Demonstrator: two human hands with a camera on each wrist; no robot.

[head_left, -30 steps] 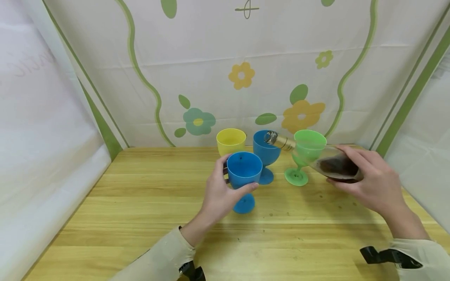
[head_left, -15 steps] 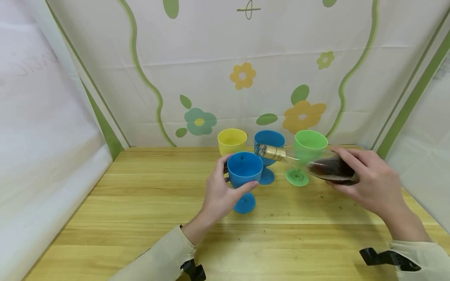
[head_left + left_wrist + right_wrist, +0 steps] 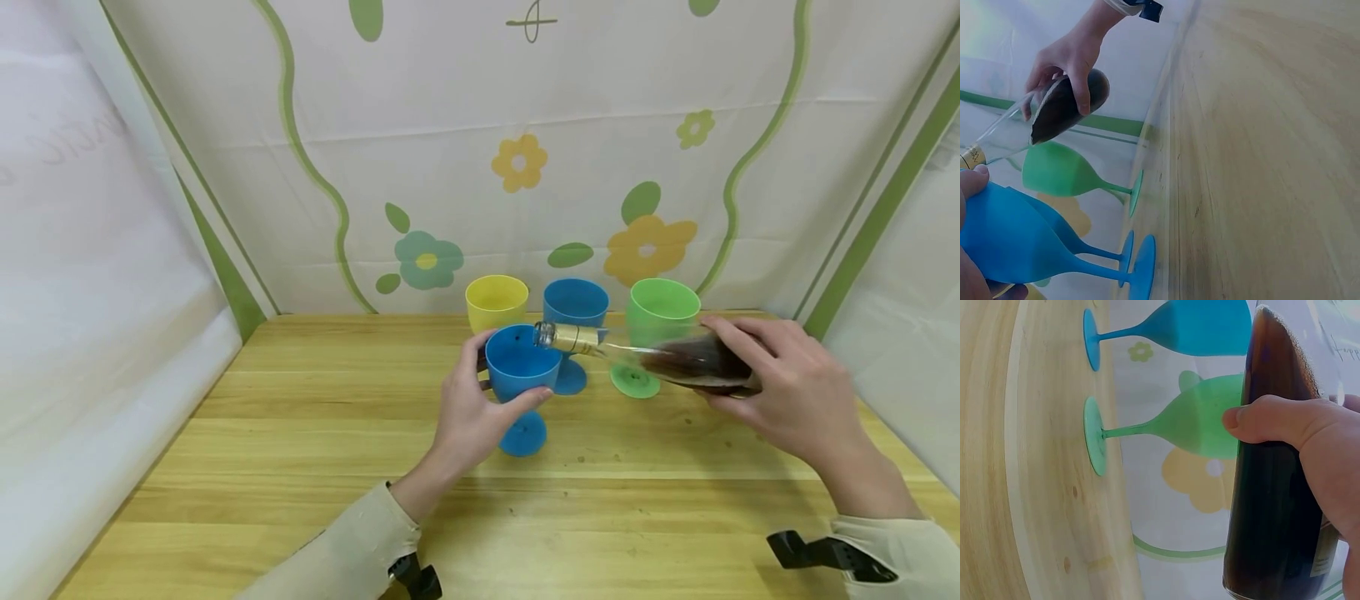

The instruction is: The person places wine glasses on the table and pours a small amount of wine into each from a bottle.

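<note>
My left hand (image 3: 468, 408) grips the bowl of a blue goblet (image 3: 521, 367) that stands on the wooden table (image 3: 300, 450); the blue goblet (image 3: 1016, 244) and my fingertips show in the left wrist view. My right hand (image 3: 780, 387) holds a clear bottle (image 3: 667, 358) of dark liquid, tipped almost flat, its gold-wrapped neck (image 3: 573, 337) reaching the goblet's rim. The right wrist view shows my thumb across the bottle (image 3: 1272, 487), and the left wrist view shows the bottle (image 3: 1047, 119) from the side.
Behind stand a yellow goblet (image 3: 493, 302), a second blue goblet (image 3: 574, 312) and a green goblet (image 3: 654, 321). A flowered cloth backdrop (image 3: 525, 150) closes the rear and white cloth walls close both sides.
The right hand has swung the bottle left and lowered it, so its mouth went from over the rear blue goblet to the rim of the held goblet. The left hand has stayed put.
</note>
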